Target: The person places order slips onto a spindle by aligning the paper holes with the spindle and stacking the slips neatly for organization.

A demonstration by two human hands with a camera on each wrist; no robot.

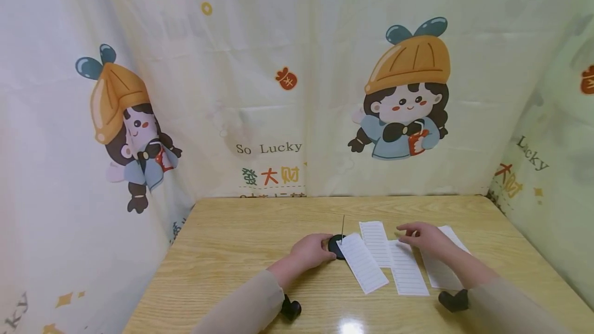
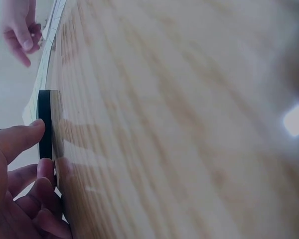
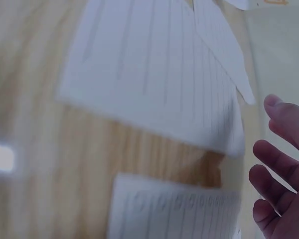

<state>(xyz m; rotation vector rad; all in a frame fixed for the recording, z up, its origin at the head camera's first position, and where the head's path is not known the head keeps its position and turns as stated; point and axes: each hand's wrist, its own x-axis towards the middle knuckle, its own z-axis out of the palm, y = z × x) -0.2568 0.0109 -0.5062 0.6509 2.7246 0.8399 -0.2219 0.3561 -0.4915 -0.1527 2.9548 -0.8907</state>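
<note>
A black round base (image 1: pixel 333 246) with a thin upright metal spike (image 1: pixel 343 223) stands on the table, like a receipt spike. My left hand (image 1: pixel 312 250) grips the base's edge; in the left wrist view the thumb (image 2: pixel 20 139) and fingers pinch its rim. One lined paper slip (image 1: pixel 363 267) has its top end at the foot of the spike, lying slanted over the base. To its right lie more lined slips: one farther back (image 1: pixel 373 233), one in the middle (image 1: pixel 410 274). Above these hovers my right hand (image 1: pixel 429 238), fingers loosely bent, holding nothing; a further slip (image 1: pixel 436 269) is partly hidden beneath it.
The wooden table (image 1: pixel 232 251) ends at a printed curtain (image 1: pixel 325 117) behind, with more curtain at both sides. Dark strap ends (image 1: pixel 291 308) hang at both wrists, close to the tabletop. A lamp reflection shines at the front.
</note>
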